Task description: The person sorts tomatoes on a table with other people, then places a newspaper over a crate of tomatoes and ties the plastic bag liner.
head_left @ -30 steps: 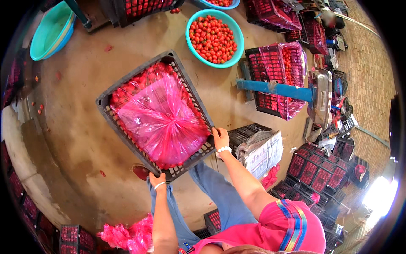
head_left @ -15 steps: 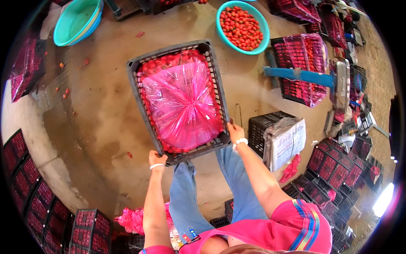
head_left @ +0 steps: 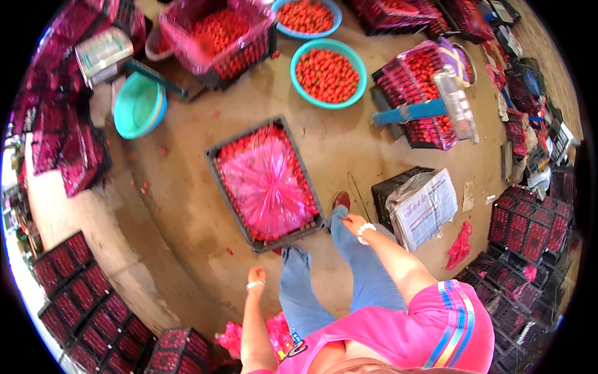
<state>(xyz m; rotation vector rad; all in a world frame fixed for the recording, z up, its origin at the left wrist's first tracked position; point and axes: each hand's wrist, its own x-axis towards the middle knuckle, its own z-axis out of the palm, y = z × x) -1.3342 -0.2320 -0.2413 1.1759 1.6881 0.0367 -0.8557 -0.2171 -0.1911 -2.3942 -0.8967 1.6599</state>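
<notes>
A black plastic crate (head_left: 311, 232) rests on the floor before my feet. Inside it, small red fruit that look like cherry tomatoes are covered by a pink plastic bag (head_left: 265, 184), gathered at its middle. My left hand (head_left: 256, 275) hangs just off the crate's near left corner, empty, its fingers loosely apart. By my knee, to the right of the near edge, my right hand (head_left: 355, 224) is also empty and open, with a white bracelet at the wrist. Neither hand touches the crate.
A turquoise basin of red fruit (head_left: 328, 73) stands beyond the crate. At the right are a scale with a blue post (head_left: 411, 112) bearing a lined crate, and newspapers (head_left: 425, 209) on a black crate. Stacked crates (head_left: 93, 299) line the left. An empty green basin (head_left: 138, 107) sits far left.
The crate has gone from my two hands down to the floor. Both hands have let go of it and drawn back toward me. More of the far floor shows.
</notes>
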